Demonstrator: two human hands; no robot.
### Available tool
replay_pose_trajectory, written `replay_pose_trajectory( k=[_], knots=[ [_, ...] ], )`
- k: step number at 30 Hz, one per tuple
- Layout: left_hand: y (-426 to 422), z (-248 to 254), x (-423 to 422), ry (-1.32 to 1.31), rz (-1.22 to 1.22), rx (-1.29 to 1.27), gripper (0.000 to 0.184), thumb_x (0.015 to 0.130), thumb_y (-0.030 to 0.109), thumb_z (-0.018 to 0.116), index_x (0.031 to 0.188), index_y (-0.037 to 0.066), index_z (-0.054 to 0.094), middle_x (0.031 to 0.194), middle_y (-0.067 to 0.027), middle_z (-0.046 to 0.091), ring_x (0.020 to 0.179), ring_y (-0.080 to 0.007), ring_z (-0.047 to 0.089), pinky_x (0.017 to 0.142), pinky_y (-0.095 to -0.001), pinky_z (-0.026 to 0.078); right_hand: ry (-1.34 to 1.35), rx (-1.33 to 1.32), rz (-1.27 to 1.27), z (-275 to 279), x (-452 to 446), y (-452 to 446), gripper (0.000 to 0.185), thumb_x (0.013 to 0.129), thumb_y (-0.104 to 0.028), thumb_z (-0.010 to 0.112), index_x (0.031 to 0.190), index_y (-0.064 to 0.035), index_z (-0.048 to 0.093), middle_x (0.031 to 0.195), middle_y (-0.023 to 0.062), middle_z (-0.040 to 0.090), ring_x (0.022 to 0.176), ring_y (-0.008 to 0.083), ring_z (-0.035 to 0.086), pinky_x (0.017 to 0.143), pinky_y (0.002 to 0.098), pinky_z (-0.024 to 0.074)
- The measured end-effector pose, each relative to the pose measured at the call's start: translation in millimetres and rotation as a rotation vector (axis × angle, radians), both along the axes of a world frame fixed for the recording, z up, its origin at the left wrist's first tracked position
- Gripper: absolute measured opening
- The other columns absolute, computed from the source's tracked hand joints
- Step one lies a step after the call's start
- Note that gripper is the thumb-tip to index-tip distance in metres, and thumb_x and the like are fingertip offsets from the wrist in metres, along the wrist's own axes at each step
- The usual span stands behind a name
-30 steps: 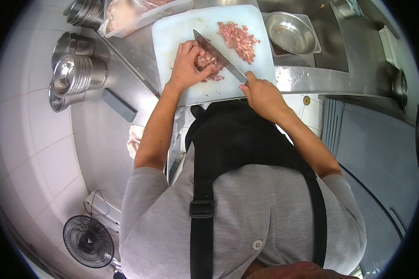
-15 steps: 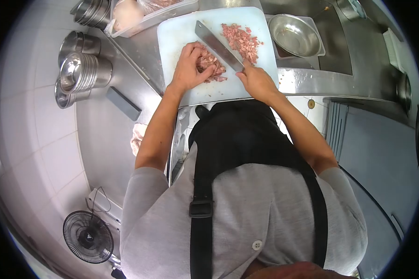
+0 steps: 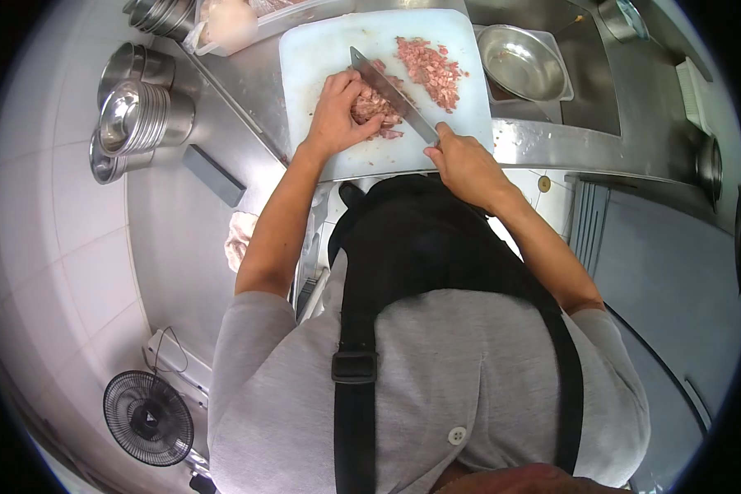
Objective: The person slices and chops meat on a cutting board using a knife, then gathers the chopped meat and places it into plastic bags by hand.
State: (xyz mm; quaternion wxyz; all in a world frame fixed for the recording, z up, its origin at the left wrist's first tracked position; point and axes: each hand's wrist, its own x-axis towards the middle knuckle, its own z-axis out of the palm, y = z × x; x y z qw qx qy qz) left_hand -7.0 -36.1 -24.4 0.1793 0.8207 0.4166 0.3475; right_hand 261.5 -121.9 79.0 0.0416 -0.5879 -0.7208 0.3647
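My right hand (image 3: 467, 165) is closed round the handle of a cleaver (image 3: 395, 97). Its broad blade slants up and left across the white cutting board (image 3: 321, 49), over the edge of a pile of chopped meat (image 3: 376, 111). Curved fingers of my left hand (image 3: 337, 113) press on that pile from its left side, thumb along the near edge, close to the blade. A second heap of diced meat (image 3: 432, 72) lies right of the blade, apart from both hands. Whether the blade touches the board is hidden.
Beyond the board's left corner stands a plastic tub (image 3: 280, 20) with raw meat. A steel bowl (image 3: 523, 64) sits in the sink at right. Stacked steel bowls (image 3: 132, 119), a sharpening stone (image 3: 214, 175) and a cloth (image 3: 239, 239) are on the left counter.
The cleaver has come down and toward me, its blade now over the right part of the meat pile. My right hand has shifted slightly nearer; my left hand stays on the meat.
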Motion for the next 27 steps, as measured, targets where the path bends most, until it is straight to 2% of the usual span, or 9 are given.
replay_pose_trajectory(
  k=[4, 10, 13, 17, 20, 21, 23, 24, 27],
  knots=[
    [-0.7, -2.0, 0.3, 0.014, -0.001, -0.027, 0.058, 0.074, 0.024, 0.091, 0.12, 0.001, 0.064, 0.138, -0.0217, 0.057, 0.13, -0.0428, 0.053, 0.11, -0.0494, 0.047, 0.066, 0.091, -0.015, -57.0, -31.5, 29.4, 0.037, 0.109, -0.026, 0.06, 0.126, 0.0075, 0.055, 0.102, 0.0327, 0.074, 0.101, 0.0519, 0.072, 0.09, 0.0609, 0.0541],
    [-23.9, 26.5, 10.6, 0.105, 0.035, 0.0, 0.078, 0.071, 0.039, 0.099, 0.127, 0.001, 0.059, 0.145, -0.0223, 0.051, 0.134, -0.0446, 0.049, 0.113, -0.052, 0.043, 0.046, 0.058, -0.077, -53.5, -7.9, 31.4, 0.044, 0.108, -0.027, 0.062, 0.135, 0.0066, 0.054, 0.103, 0.0316, 0.075, 0.103, 0.0513, 0.072, 0.091, 0.0609, 0.054],
    [-29.9, 21.8, 17.6, 0.147, 0.163, -0.017, 0.084, 0.07, 0.043, 0.1, 0.129, 0.002, 0.057, 0.146, -0.0218, 0.049, 0.136, -0.0454, 0.047, 0.115, -0.0534, 0.041, 0.034, 0.083, -0.158, -47.0, 11.4, 27.5, 0.043, 0.109, -0.028, 0.061, 0.133, 0.0064, 0.054, 0.103, 0.0304, 0.076, 0.102, 0.0509, 0.072, 0.091, 0.0608, 0.0539],
    [-30.5, 9.5, 24.9, 0.132, 0.275, -0.017, 0.077, 0.073, 0.037, 0.099, 0.128, 0.002, 0.057, 0.145, -0.0215, 0.051, 0.133, -0.0446, 0.049, 0.113, -0.0535, 0.041, 0.073, 0.074, -0.188, -11.3, 18.7, 34.0, 0.041, 0.109, -0.028, 0.06, 0.131, 0.0066, 0.055, 0.104, 0.0299, 0.076, 0.103, 0.0502, 0.072, 0.092, 0.06, 0.0542],
    [-31.7, 23.0, 23.5, -0.021, 0.209, 0.051, 0.066, 0.081, 0.031, 0.093, 0.127, 0.001, 0.058, 0.14, -0.0225, 0.054, 0.13, -0.0442, 0.05, 0.113, -0.0532, 0.041, 0.075, 0.115, -0.218, 14.2, 9.2, 24.5, 0.038, 0.11, -0.026, 0.059, 0.128, 0.007, 0.055, 0.103, 0.0317, 0.076, 0.102, 0.0503, 0.073, 0.091, 0.0604, 0.0544],
    [-26.7, 18.7, 18.9, -0.034, 0.258, 0.041, 0.062, 0.085, 0.031, 0.09, 0.128, 0.001, 0.058, 0.141, -0.0233, 0.053, 0.131, -0.0448, 0.05, 0.113, -0.0533, 0.04, 0.074, 0.114, -0.235, 16.1, 7.1, 22.3, 0.037, 0.11, -0.026, 0.059, 0.127, 0.007, 0.055, 0.102, 0.0321, 0.076, 0.101, 0.0507, 0.073, 0.091, 0.0607, 0.0544],
    [-10.2, 5.6, 10.4, -0.061, 0.355, 0.022, 0.054, 0.093, 0.031, 0.083, 0.13, 0.0, 0.059, 0.143, -0.0247, 0.052, 0.132, -0.046, 0.049, 0.114, -0.0535, 0.04, 0.002, 0.099, -0.164, -32.3, 7.9, 22.5, 0.038, 0.11, -0.026, 0.059, 0.128, 0.0067, 0.055, 0.101, 0.0329, 0.075, 0.1, 0.0518, 0.072, 0.09, 0.0615, 0.0543],
    [-4.8, 7.5, 12.5, -0.084, 0.435, 0.027, 0.041, 0.101, 0.029, 0.073, 0.128, 0.001, 0.062, 0.137, -0.0234, 0.058, 0.129, -0.0439, 0.052, 0.113, -0.0524, 0.04, -0.035, 0.097, -0.127, -30.9, 3.0, 24.9, 0.038, 0.11, -0.026, 0.059, 0.128, 0.0066, 0.055, 0.1, 0.0333, 0.075, 0.1, 0.0523, 0.072, 0.09, 0.062, 0.0543],
    [5.3, 8.5, 1.6, 0.033, 0.315, -0.129, 0.039, 0.104, 0.035, 0.069, 0.126, 0.003, 0.067, 0.13, -0.0191, 0.065, 0.125, -0.0405, 0.057, 0.111, -0.0508, 0.042, 0.001, 0.134, -0.154, -12.9, 2.6, 24.5, 0.036, 0.11, -0.027, 0.059, 0.126, 0.0048, 0.055, 0.099, 0.0334, 0.075, 0.099, 0.0533, 0.072, 0.089, 0.0631, 0.0541]
  ],
)
